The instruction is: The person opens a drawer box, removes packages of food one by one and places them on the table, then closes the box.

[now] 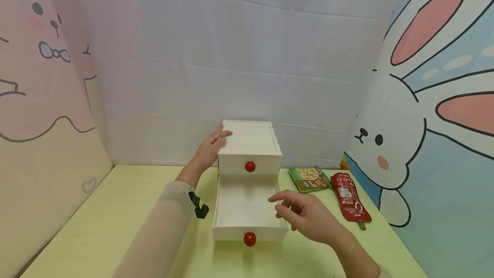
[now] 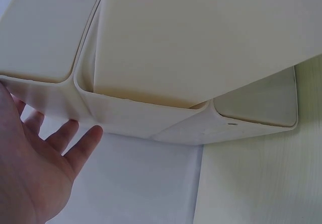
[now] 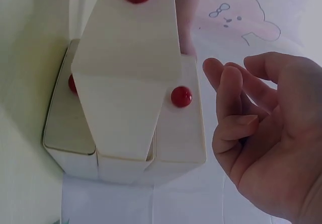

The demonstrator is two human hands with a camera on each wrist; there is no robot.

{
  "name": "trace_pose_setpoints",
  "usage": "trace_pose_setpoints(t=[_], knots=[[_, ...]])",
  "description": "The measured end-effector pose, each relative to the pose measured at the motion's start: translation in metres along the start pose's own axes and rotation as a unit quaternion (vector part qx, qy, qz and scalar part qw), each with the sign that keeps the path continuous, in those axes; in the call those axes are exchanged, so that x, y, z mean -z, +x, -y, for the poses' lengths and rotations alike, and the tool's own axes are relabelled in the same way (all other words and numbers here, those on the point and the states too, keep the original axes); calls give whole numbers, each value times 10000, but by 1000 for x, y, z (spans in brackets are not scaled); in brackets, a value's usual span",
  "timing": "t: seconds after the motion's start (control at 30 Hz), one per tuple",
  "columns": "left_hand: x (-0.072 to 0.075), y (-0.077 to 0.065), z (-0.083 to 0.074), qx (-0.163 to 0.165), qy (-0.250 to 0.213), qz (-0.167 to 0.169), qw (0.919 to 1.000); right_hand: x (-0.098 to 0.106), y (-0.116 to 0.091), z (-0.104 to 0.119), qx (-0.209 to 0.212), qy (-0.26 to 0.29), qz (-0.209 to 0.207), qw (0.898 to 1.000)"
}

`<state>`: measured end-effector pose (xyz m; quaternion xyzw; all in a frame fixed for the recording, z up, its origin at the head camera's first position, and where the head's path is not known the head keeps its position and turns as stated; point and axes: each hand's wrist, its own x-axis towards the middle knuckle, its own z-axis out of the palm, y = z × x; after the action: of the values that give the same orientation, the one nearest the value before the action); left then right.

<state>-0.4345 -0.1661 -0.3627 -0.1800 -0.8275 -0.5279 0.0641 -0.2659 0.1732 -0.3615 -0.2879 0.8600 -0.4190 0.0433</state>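
Note:
A white drawer cabinet (image 1: 251, 137) with red round knobs stands on the table. Its middle drawer (image 1: 247, 205) is pulled far out, and its white floor shows. My left hand (image 1: 208, 151) rests at the cabinet's upper left edge, fingertips on the top; in the left wrist view that hand (image 2: 45, 168) has its fingers spread beside the casing. Over the right side of the pulled-out drawer hovers my right hand (image 1: 306, 216), fingers loosely bent and holding nothing. From the right wrist, the hand (image 3: 271, 128) is apart from the upper drawer's knob (image 3: 181, 97).
To the right of the cabinet lie a green food packet (image 1: 310, 179) and a red pouch (image 1: 349, 196) with a small brown piece at its lower end. A white curtain (image 1: 239, 55) hangs behind, and printed cartoon cloths flank the pale yellow table (image 1: 135, 209).

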Motion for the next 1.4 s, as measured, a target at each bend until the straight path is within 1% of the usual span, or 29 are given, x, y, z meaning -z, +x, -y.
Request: trace_pose_setpoints(t=[0.1, 0.23, 0.3, 0.5, 0.63, 0.7, 0.77, 0.87, 0.97, 1.07, 1.1, 1.2, 1.27, 1.33, 1.4], knots=[[0, 0, 0, -7, -9, -6, 10000, -12, -1, 7, 166, 2, 427, 9989], [0, 0, 0, -36, 17, -8, 10000, -29, -4, 12, 105, -28, 995, 9950], [0, 0, 0, -40, 22, -8, 10000, -36, -5, 13, 74, -34, 1186, 9929], [0, -1, 1, -36, 32, -12, 10000, -51, -7, 11, -130, -201, 1460, 9890], [0, 0, 3, -69, 13, -18, 10000, -61, -7, 7, -61, -648, 1525, 9862], [0, 0, 4, -83, 0, -11, 10000, -66, -7, 5, 26, -887, 1505, 9846], [0, 0, 4, -91, -8, -8, 10000, -69, -7, 2, 56, -949, 1499, 9841], [0, -1, 3, -93, -7, -4, 10000, -73, -7, -2, 108, -863, 1448, 9856], [1, -1, 2, -96, -11, 1, 10000, -76, -6, -7, 271, -763, 1294, 9883], [1, -1, 2, -94, -15, -3, 10000, -80, -5, -12, 657, -773, 1014, 9897], [1, 0, 2, -95, -17, -5, 10000, -82, -5, -14, 872, -803, 876, 9891], [1, 0, 3, -86, -17, -4, 10000, -87, -4, -18, 1569, -993, 439, 9816], [0, -1, 2, -84, -7, -11, 10000, -89, -3, -21, 1922, -1087, 204, 9751], [0, -1, 2, -82, 12, -8, 10000, -89, -1, -22, 2136, -1190, 18, 9696], [0, -1, 2, -81, 16, -10, 10000, -89, 0, -22, 2181, -1243, -72, 9680]])
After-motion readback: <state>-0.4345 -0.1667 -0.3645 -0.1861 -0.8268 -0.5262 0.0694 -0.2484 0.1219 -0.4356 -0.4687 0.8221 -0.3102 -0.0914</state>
